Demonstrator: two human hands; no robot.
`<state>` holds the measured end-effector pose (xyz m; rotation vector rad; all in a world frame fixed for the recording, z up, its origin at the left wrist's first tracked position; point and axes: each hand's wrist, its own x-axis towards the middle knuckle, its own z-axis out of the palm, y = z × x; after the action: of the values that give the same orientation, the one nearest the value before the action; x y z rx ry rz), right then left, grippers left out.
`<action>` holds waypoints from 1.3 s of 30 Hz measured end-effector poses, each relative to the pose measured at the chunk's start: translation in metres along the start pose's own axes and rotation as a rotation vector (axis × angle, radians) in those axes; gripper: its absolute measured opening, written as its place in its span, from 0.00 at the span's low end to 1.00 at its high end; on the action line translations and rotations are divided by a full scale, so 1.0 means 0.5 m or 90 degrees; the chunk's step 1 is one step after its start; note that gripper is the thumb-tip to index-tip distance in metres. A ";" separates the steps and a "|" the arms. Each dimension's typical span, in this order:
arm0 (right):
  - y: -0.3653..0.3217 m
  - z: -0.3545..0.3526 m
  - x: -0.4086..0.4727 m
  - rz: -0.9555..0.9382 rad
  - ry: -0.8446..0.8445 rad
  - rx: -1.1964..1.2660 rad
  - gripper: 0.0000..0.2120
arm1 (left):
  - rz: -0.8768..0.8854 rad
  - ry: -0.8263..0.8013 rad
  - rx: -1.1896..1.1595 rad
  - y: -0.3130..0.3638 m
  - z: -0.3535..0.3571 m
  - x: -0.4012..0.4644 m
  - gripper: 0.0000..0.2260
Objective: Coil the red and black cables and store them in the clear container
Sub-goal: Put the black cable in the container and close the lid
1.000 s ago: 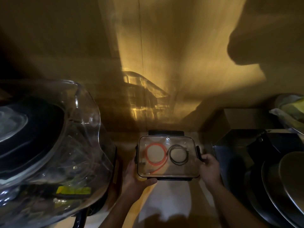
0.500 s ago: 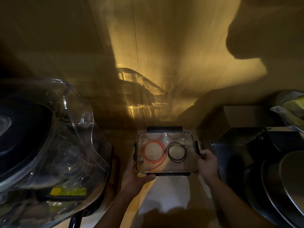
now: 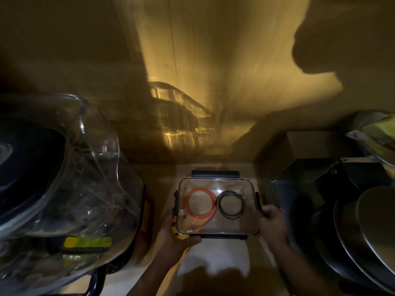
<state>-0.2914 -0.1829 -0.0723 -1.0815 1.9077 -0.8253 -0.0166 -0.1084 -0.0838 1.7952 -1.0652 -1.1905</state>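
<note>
While we hold the clear plastic container with black clips [image 3: 215,227] out in front of us over the pale shelf [image 3: 213,261], the coiled red cable [image 3: 199,203] lies inside on its left and the coiled black cable [image 3: 230,204] lies just beside it on the right. Our left hand [image 3: 174,237] curls round the near left corner, with the thumb along the front edge. Our right hand [image 3: 272,221] wraps round the right side by the clip. We think the box is light and stiff but smooth, so it could slip. It seems best to hold it at both short sides and keep it flat. The soft coils may slide or spring loose if we tip it. A big clear curved cover [image 3: 81,167] sits to our left and round metal pans [image 3: 363,238] to our right
</note>
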 end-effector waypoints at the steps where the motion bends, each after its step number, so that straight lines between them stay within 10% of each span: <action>1: -0.001 -0.002 -0.003 -0.003 0.001 -0.002 0.08 | 0.002 0.000 0.004 0.000 -0.001 0.000 0.42; 10: -0.022 -0.011 0.002 0.029 0.013 -0.012 0.10 | 0.096 -0.009 0.047 0.026 -0.008 -0.003 0.55; 39: 0.045 -0.023 -0.049 0.006 -0.026 -0.002 0.10 | 0.153 -0.048 0.056 0.044 -0.017 -0.047 0.47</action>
<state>-0.3019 -0.1499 -0.0774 -1.0815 1.8794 -0.7900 -0.0193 -0.0946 -0.0536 1.6429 -1.3539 -1.0859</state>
